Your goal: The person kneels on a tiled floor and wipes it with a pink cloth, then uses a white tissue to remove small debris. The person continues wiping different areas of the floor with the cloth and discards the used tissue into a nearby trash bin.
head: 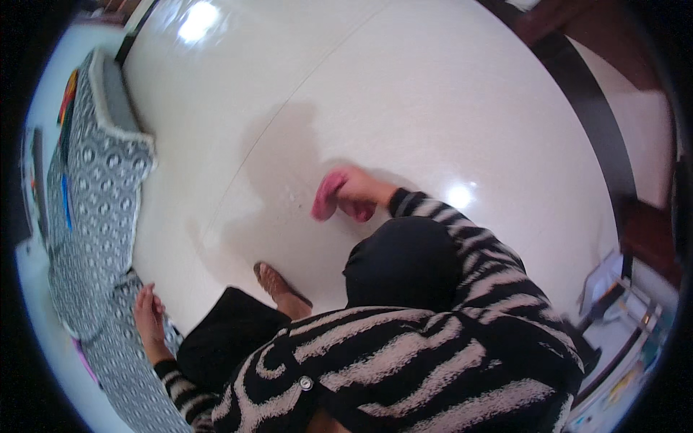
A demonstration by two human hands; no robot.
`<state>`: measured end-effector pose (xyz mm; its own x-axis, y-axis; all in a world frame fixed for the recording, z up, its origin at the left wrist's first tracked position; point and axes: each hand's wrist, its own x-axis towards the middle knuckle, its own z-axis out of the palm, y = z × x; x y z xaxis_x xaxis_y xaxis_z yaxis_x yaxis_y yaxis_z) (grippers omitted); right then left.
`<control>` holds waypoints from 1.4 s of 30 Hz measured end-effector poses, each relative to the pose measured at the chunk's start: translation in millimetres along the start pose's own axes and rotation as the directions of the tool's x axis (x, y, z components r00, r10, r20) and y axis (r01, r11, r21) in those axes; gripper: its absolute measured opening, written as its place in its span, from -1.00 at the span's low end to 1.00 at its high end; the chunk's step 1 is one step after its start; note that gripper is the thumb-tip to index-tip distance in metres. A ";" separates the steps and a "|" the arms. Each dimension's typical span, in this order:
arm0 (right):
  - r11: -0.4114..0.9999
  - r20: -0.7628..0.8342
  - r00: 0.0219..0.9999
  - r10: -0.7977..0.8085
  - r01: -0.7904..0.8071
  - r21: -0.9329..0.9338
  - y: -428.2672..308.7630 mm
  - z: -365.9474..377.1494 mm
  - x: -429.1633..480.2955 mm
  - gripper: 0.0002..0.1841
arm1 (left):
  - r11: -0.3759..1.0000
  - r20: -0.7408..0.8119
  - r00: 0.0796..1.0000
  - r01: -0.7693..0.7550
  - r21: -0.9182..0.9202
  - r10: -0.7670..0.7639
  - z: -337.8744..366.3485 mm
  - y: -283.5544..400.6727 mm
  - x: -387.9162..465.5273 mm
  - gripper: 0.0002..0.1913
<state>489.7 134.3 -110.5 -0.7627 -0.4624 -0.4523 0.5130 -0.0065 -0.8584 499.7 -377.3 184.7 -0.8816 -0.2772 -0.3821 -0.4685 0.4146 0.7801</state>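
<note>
A pink cloth [328,196] is bunched in my right hand [361,185], which is blurred and held out over the glossy pale floor. The cloth hangs on both sides of my fingers. My left hand [148,316] is beside my left knee, near the grey patterned cover at the left, with its fingers apart and nothing in them. Whether that hand touches the cover I cannot tell. Small specks [299,205] show on the floor just left of the cloth.
The grey patterned cover [111,178] lies over furniture along the left, with a blue item [66,203] on it. A dark border strip [593,108] curves across the floor at the right. A metal-framed stand [628,314] is at the lower right. My sandalled foot [279,287] rests on the floor.
</note>
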 end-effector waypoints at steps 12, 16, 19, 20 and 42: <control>0.993 -0.939 0.331 -0.096 -0.034 -0.114 34.7 -276.4 -106.6 -0.66 | 0.989 -0.236 0.966 0.081 -0.127 -0.109 -53.0 -37.7 -41.1 -0.76; 0.660 -0.832 0.399 -0.385 -0.512 -0.550 32.9 -233.9 -31.1 -0.62 | 0.983 -0.194 0.970 0.126 -0.133 -0.150 -52.3 -41.4 -52.9 -0.75; 0.558 -0.542 0.638 -0.546 -0.205 -0.804 20.5 -139.9 42.4 -0.65 | 0.984 -0.274 0.947 0.142 -0.111 -0.168 -51.2 -45.5 -62.2 -0.75; 0.475 -0.425 0.647 -0.633 -0.109 -0.873 20.1 -101.4 63.4 -0.71 | 0.973 -0.291 0.935 0.158 -0.166 -0.201 -51.4 -46.9 -65.4 -0.75; 0.365 -0.313 0.815 -0.487 -0.135 -0.921 -51.6 -89.8 242.7 -0.61 | 0.948 -0.324 0.910 0.174 -0.268 -0.259 -65.7 -75.2 -94.9 -0.75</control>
<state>242.8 102.1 -197.8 -0.9950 -0.0964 -0.0263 -0.0724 0.8768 -0.4753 622.4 -439.2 194.9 -0.6622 -0.6403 -0.3893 -0.5820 0.1123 0.8054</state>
